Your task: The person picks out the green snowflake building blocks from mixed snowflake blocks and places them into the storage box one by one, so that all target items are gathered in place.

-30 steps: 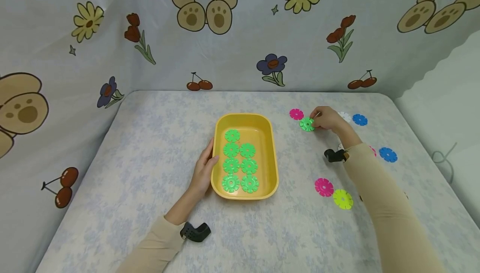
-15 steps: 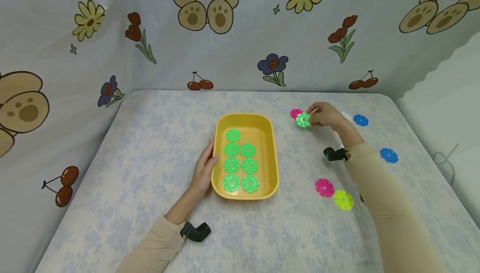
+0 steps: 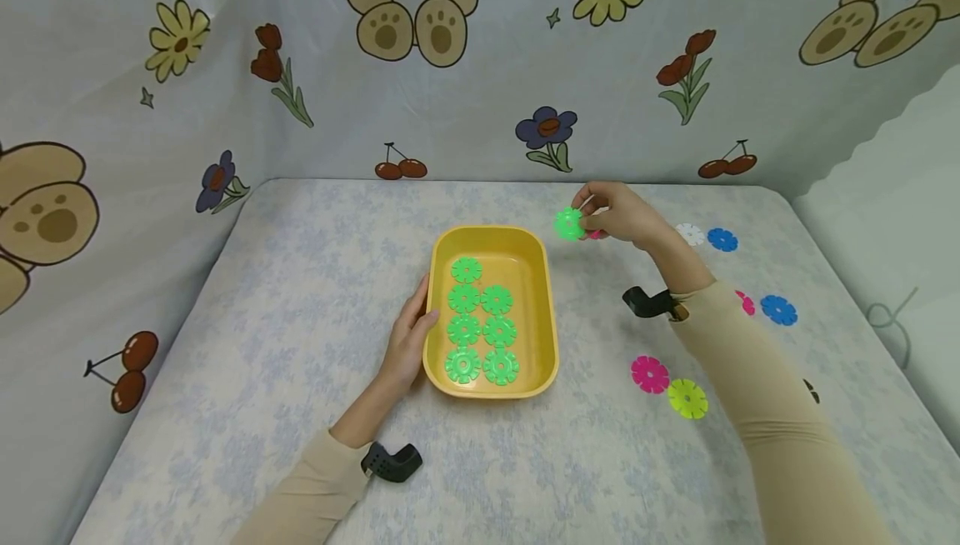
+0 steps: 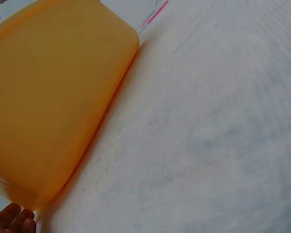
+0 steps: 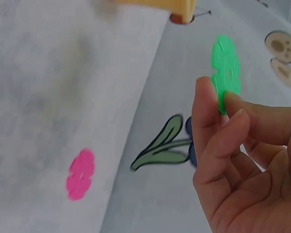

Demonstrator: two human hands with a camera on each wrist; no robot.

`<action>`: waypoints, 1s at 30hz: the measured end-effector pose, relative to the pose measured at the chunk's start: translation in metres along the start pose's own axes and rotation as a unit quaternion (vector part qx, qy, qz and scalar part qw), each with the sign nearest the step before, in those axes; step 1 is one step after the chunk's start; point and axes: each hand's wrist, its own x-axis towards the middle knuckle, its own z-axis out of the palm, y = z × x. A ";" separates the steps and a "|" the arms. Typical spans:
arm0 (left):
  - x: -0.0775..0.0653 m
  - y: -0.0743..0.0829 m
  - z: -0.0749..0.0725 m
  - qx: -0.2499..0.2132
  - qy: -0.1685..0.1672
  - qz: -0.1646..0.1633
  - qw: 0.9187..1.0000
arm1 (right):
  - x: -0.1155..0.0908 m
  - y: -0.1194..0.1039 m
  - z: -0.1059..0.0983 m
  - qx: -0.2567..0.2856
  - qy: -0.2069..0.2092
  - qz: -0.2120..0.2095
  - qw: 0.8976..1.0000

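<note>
A green plastic notched disc (image 3: pixel 567 224) is pinched between the thumb and index finger of my right hand (image 3: pixel 617 213), up above the far part of the table. The right wrist view shows the same green disc (image 5: pixel 225 68) seen nearly edge-on at the fingertips. Under that hand, a pink disc (image 5: pixel 80 174) lies on the table, mostly hidden in the head view. My left hand (image 3: pixel 406 338) holds the left side of a yellow tray (image 3: pixel 534 303), thumb at the rim. Inside the tray, several green discs (image 3: pixel 464 329) lie in two columns, the right column shorter.
Right of the tray lie a pink disc (image 3: pixel 649 374) and a yellow disc (image 3: pixel 687 398). Farther right are blue discs (image 3: pixel 778 310), a white disc (image 3: pixel 690 234) and a pink disc (image 3: pixel 746 302) partly behind the sleeve. A patterned curtain (image 3: pixel 465 112) hangs at the table's back edge.
My right hand has lifted the green disc off the table and carried it left, past the pink disc. The left hand and the tray have stayed in place.
</note>
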 end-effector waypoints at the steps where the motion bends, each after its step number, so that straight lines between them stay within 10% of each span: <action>1: 0.000 0.000 0.000 0.001 0.001 -0.001 1.000 | 0.000 -0.004 0.003 0.002 -0.002 -0.008 1.000; 19: -0.001 0.004 0.001 0.004 0.004 -0.003 1.000 | 0.016 -0.047 0.063 -0.108 -0.070 -0.105 0.986; 30: -0.001 0.003 0.000 0.006 0.002 -0.001 1.000 | 0.024 -0.052 0.096 -0.190 -0.066 -0.092 0.975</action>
